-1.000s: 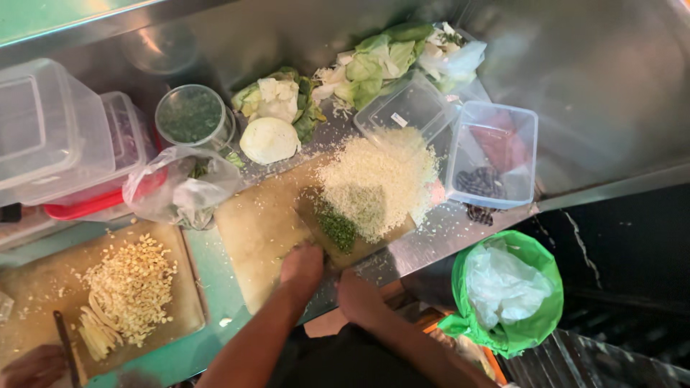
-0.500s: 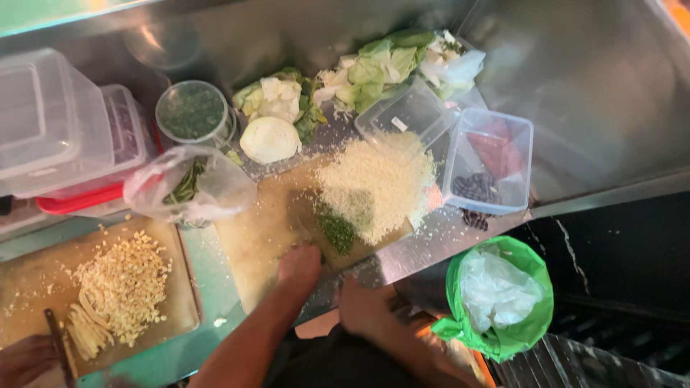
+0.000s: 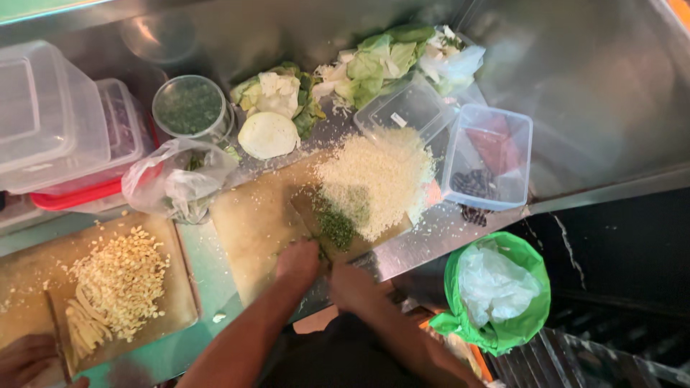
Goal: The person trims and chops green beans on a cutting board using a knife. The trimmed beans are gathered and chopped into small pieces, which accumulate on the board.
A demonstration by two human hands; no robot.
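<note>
My left hand (image 3: pixel 298 262) rests with curled fingers on the near edge of a pale cutting board (image 3: pixel 251 223), just below a small heap of chopped green herbs (image 3: pixel 334 226). My right hand (image 3: pixel 352 286) is beside it, closed around what looks like the handle of a knife (image 3: pixel 309 215). The dark blade lies across the board beside the herbs. A large mound of finely shredded pale cabbage (image 3: pixel 377 179) covers the board's far right part. Both hands are blurred.
Behind the board are a cut cabbage half (image 3: pixel 267 134), loose cabbage leaves (image 3: pixel 374 68), a round tub of greens (image 3: pixel 190 108), clear boxes (image 3: pixel 489 154) and stacked lidded tubs (image 3: pixel 57 129). Another person's hand (image 3: pixel 25 359) works at a second board (image 3: pixel 118 284). A green-bagged bin (image 3: pixel 499 291) stands at right.
My hands stay at the board's near edge, shifting only slightly by the herbs. The other person's hand and knife have moved a little on the left board.
</note>
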